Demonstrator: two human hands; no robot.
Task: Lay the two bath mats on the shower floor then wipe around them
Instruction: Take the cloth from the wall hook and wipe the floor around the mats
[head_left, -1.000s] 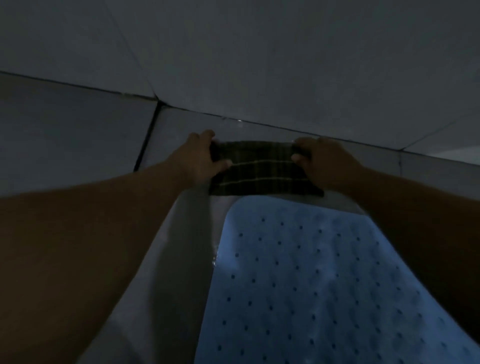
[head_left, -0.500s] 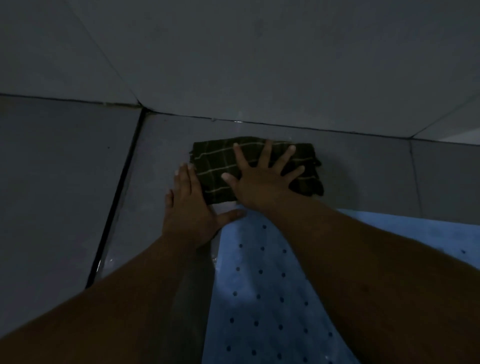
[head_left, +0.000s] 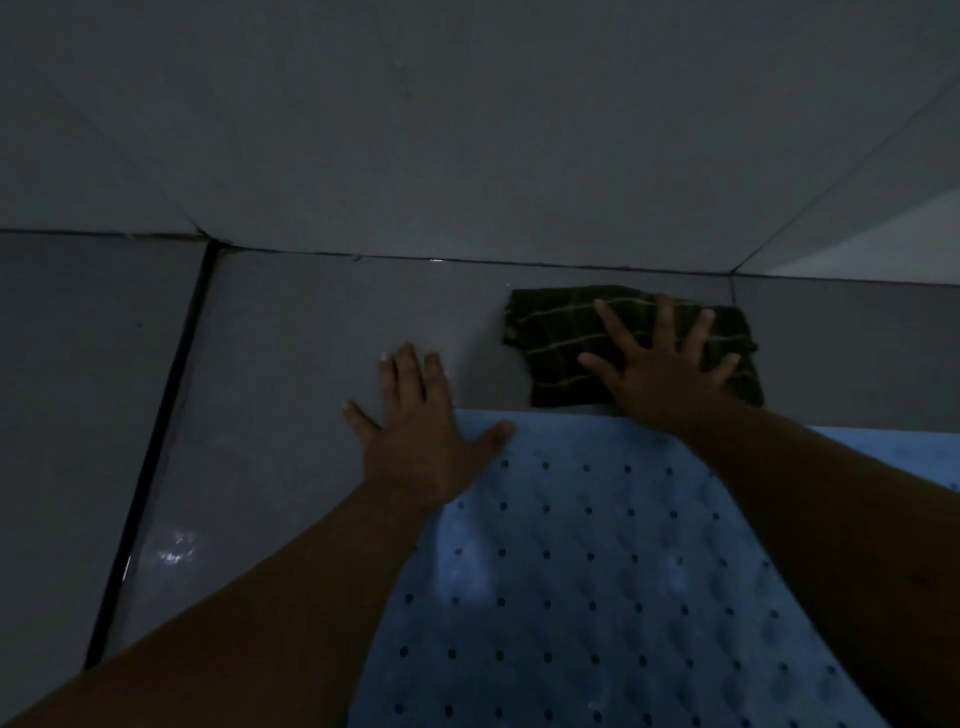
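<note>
While the light is dim, I see my right hand (head_left: 662, 371) spread flat, fingers straight, pressing the cloth (head_left: 566, 343) onto the floor (head_left: 311, 338) near its far edge, just beside the wall (head_left: 467, 130). The cloth is dark with pale stripes and touches the far edge of the mat (head_left: 571, 571). My left hand (head_left: 415, 421) lies open and flat, holding nothing, palm on the floor, thumb on the mat's far left corner. The blue, dotted mat lies flat on the floor under both forearms.

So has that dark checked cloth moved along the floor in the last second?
Yes. The cloth has slid right, away from the dark floor joint, under the right hand.
</note>
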